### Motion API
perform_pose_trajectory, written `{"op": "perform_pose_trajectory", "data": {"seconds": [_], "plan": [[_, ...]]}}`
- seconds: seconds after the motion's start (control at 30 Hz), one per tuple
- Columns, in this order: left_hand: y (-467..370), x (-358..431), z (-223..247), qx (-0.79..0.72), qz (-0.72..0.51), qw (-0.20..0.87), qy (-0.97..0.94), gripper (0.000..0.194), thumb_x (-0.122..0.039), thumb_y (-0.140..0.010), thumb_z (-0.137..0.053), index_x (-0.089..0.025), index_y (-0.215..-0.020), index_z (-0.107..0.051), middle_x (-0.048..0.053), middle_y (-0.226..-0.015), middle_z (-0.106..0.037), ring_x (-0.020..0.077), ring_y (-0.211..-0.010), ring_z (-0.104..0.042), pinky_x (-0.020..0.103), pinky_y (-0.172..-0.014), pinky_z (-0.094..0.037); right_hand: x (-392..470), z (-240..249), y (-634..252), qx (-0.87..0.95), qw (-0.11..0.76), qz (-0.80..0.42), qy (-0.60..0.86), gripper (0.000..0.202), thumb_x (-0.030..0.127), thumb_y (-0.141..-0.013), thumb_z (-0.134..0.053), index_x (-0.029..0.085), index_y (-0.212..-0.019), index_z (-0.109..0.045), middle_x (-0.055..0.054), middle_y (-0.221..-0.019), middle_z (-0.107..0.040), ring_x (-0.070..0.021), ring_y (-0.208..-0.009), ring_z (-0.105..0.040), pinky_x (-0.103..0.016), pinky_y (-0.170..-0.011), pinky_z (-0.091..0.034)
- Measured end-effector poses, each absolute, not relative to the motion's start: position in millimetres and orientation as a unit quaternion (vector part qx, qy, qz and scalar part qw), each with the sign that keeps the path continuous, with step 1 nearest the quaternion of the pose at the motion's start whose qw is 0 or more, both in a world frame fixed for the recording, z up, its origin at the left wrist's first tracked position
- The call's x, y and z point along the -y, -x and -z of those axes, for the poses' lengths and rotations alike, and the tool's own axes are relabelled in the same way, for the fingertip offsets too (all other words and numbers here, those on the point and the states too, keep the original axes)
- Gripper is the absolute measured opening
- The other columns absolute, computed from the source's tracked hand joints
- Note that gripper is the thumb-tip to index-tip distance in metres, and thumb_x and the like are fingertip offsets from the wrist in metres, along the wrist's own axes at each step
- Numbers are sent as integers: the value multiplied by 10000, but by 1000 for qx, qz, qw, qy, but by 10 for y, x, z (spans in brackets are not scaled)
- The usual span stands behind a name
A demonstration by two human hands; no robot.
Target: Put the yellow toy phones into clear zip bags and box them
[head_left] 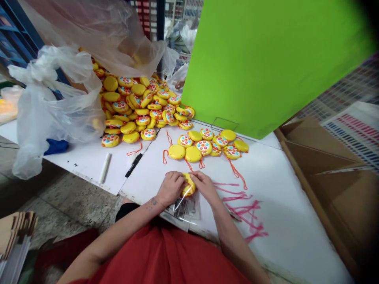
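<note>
Close to the table's near edge, my left hand (171, 188) is closed on the left side of a yellow toy (188, 188) that looks like a small round button toy. A clear plastic bag (184, 207) surrounds the toy and hangs toward me. My right hand (205, 185) pinches the top right edge of the toy and bag. Which layer each fingertip grips is hidden. Just beyond my hands lies a small group of the same yellow toys (193, 154), some with coloured buttons up, some back up, with orange cord loops (237, 170).
A big heap of yellow toys (137, 90) spills out under translucent plastic sheeting (59, 106) at back left. A white marker (104, 168) and a black marker (134, 165) lie left. A green board (251, 67) stands behind; an open cardboard box (319, 185) is at right.
</note>
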State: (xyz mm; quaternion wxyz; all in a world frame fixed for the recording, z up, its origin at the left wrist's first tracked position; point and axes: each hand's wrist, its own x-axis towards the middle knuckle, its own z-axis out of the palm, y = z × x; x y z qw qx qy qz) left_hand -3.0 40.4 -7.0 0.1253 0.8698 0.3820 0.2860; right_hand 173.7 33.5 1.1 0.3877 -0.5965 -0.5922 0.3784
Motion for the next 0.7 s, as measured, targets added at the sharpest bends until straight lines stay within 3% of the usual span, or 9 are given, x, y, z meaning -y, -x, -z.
{"op": "perform_pose_trajectory", "data": {"seconds": [0.1,0.2,0.37,0.6,0.7], "plan": [[25,-410,42,-363,-312,168,-862,122,-227,-896,-452,-159,-924,-548,120,-1238,-529,226,-1168,-450,422,-978,-376,-287,-43,-1808,645,367,-276,611,321,463,-838,-476,216,-877,-676,-75,-936,-666,-236,-928,-575,-377,-857,-417],[20,-435,22,-363,-301,233,-850,118,-239,-901,-443,-161,-896,-531,128,-1254,-534,216,-1181,-463,407,-978,-387,-196,-93,-1927,599,347,-194,695,392,491,-867,-400,215,-957,-662,-87,-877,-662,-238,-849,-583,-367,-777,-425],[39,-506,-50,-389,-270,301,-827,123,-262,-880,-485,-171,-929,-550,113,-1149,-600,224,-1067,-541,392,-931,-395,-45,-64,-1975,562,276,-293,723,445,519,-850,-407,214,-1119,-590,-3,-588,-595,-192,-553,-554,-298,-570,-395],[93,-535,-286,-407,-193,327,-831,103,-280,-847,-532,-183,-841,-566,48,-945,-644,211,-976,-552,390,-934,-341,-74,-17,-1694,560,373,-278,685,426,362,-819,-440,180,-1181,-571,15,-597,-552,-156,-553,-504,-265,-547,-383],[112,-503,-381,-399,-185,367,-819,122,-277,-877,-485,-181,-840,-550,19,-804,-632,175,-814,-574,334,-847,-396,-66,-88,-1567,526,427,-296,673,449,352,-846,-414,170,-1244,-510,14,-626,-558,-144,-531,-501,-262,-527,-406]]}}
